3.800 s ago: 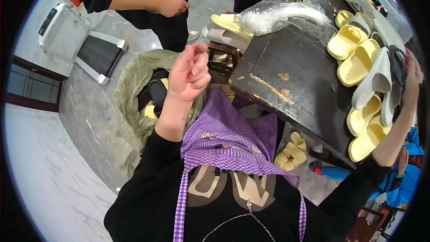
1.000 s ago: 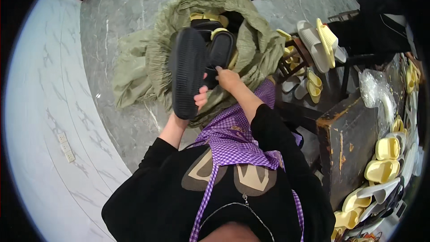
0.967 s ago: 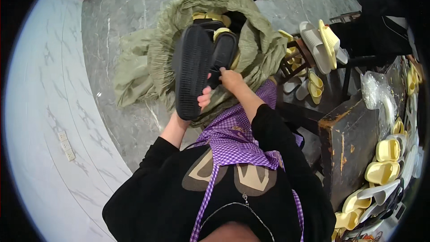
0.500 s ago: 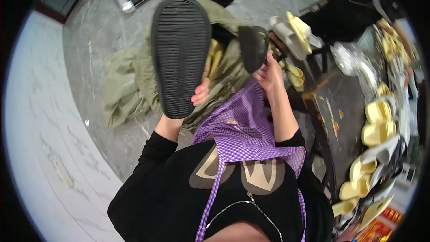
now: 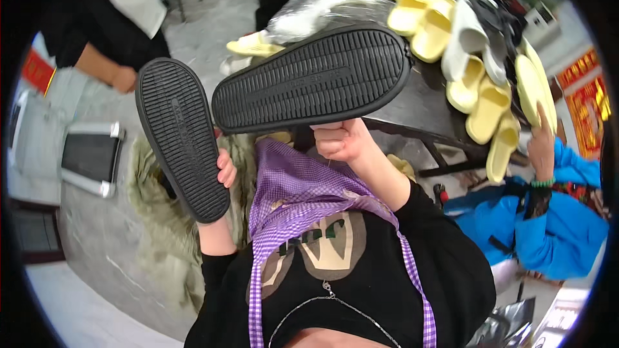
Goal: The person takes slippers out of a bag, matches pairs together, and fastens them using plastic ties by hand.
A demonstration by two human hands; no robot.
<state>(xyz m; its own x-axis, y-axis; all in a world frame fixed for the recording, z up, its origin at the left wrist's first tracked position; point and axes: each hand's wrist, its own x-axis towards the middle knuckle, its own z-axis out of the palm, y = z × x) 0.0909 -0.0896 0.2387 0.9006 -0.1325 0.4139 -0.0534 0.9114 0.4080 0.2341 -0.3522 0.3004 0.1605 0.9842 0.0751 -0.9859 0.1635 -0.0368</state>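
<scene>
Two black slippers are up in front of me, their ribbed soles facing me. My left hand [image 5: 225,169] grips the left slipper [image 5: 182,135], which stands nearly upright with a slight tilt; only fingertips show at its right edge. Closed fingers of my right hand [image 5: 340,140] are at the lower edge of the right slipper [image 5: 313,78], which lies almost sideways, one end toward the table. The left end of this slipper comes close to the left slipper's edge. The upper sides of both are hidden.
Yellow slippers [image 5: 488,111] and grey slippers [image 5: 463,40] line the dark table [image 5: 412,100], beside clear plastic wrap [image 5: 322,9]. A person in blue [image 5: 554,219] touches a slipper at right; another in black [image 5: 103,51] stands far left. Olive cloth [image 5: 164,238] lies below left.
My view has swung right, toward the table. The right slipper has come up and turned sideways, sole toward me. The left slipper stays in my left hand, tilted more.
</scene>
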